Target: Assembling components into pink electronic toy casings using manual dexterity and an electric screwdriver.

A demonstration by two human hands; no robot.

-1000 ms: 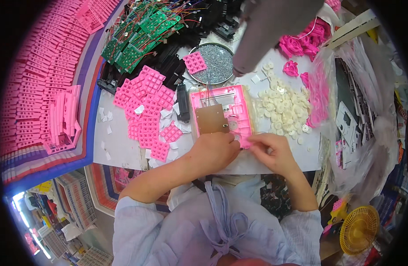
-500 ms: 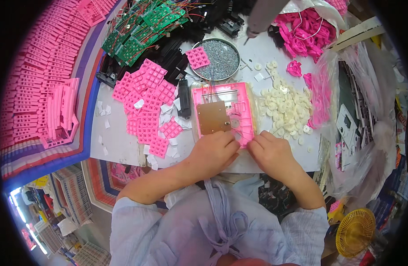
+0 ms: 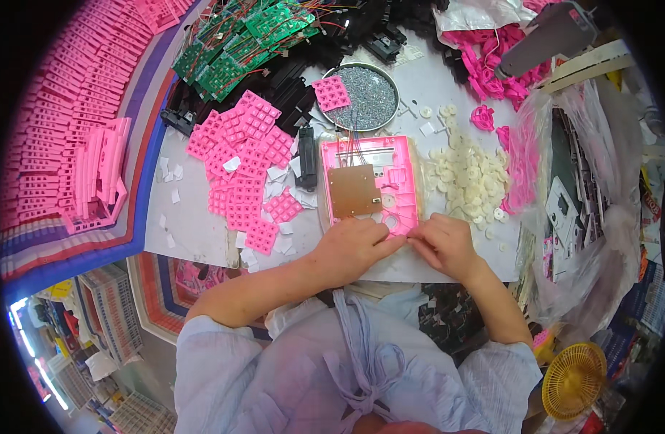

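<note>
A pink plastic housing (image 3: 401,163) lies open side up in front of me, with a brown circuit board (image 3: 353,189) over its left part. Dark thin wires run from the board past the housing's top edge. My left hand (image 3: 355,244) rests at the housing's near edge, fingers curled and thumb stretched toward the lower right corner. At that corner my right hand (image 3: 444,244) is closed in a pinch, its fingertips almost meeting the left thumb. Whatever lies between the fingertips is too small to make out.
Left of the housing are pink keypads (image 3: 242,155), white paper bits and a black plastic part (image 3: 306,158). Behind stands a round tin of small screws (image 3: 372,94); green circuit boards (image 3: 264,40) lie far left. Cream plastic wheels (image 3: 466,181) spread right. A grey tool (image 3: 549,40) hangs above.
The hanging grey tool has swung to the right. My hands stay at the housing's near right corner, the fingertips slightly shifted. The whole view has moved a little.
</note>
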